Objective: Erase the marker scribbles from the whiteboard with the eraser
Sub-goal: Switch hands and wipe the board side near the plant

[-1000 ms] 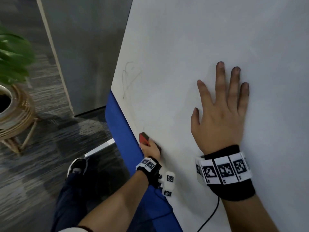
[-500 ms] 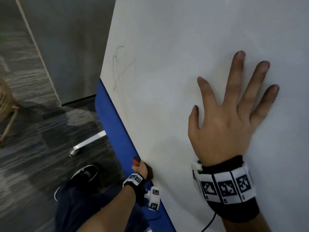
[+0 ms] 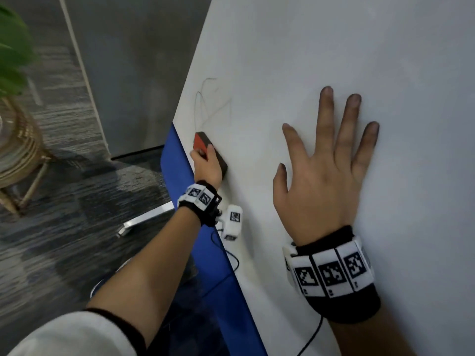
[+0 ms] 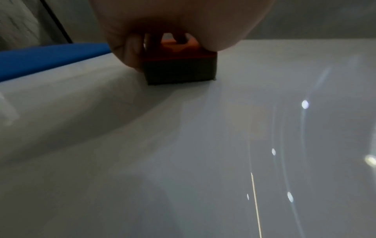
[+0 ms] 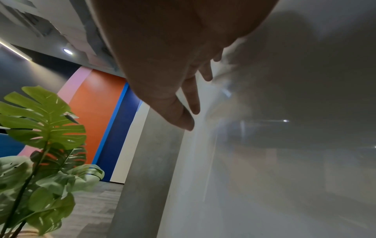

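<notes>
The whiteboard [image 3: 321,47] fills the right of the head view. Thin grey marker scribbles [image 3: 208,101] sit near its left edge. My left hand [image 3: 205,163] grips a red-backed eraser [image 3: 203,142] with a dark felt face, pressed against the board just below the scribbles. In the left wrist view the eraser [image 4: 179,67] sits flat on the board between my fingers. My right hand [image 3: 323,160] lies flat on the board with fingers spread, well right of the eraser; in the right wrist view its fingers [image 5: 189,103] touch the board.
A blue panel [image 3: 200,240] runs along the board's lower left edge. A metal foot [image 3: 146,219] lies on the grey carpet. A potted plant [image 5: 40,145] in a wicker stand [image 3: 20,150] is at the far left. A grey wall panel [image 3: 133,60] stands behind.
My left hand has slid the eraser up the board from its low spot by the blue edge, close under the scribbles. The right hand stays flat on the board.
</notes>
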`<state>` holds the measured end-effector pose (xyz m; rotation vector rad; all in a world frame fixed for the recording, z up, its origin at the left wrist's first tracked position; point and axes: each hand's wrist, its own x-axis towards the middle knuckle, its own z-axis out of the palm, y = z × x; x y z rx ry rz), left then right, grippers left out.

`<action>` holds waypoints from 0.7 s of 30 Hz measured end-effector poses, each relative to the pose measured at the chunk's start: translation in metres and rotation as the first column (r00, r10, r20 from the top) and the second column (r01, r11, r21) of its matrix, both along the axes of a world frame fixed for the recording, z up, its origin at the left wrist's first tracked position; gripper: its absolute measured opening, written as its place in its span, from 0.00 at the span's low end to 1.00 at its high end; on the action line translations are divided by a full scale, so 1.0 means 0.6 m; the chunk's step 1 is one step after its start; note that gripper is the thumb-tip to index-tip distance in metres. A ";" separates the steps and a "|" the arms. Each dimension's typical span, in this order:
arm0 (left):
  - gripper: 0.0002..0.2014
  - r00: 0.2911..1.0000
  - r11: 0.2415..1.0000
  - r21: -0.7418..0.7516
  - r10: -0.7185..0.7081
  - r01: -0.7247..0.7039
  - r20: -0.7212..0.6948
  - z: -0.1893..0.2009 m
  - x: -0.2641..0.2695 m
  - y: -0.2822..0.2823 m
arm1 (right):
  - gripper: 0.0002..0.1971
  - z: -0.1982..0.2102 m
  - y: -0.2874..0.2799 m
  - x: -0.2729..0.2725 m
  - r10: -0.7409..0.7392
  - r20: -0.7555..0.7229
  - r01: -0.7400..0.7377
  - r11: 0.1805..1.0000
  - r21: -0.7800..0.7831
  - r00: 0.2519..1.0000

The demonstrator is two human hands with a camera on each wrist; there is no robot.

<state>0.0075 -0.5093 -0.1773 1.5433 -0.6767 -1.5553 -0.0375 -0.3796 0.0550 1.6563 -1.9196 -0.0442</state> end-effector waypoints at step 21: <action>0.23 0.994 0.980 -0.195 0.052 -0.032 0.097 0.046 0.016 -0.145 | 0.26 -0.005 -0.027 0.000 -0.012 0.000 0.012 1.000 0.018 1.000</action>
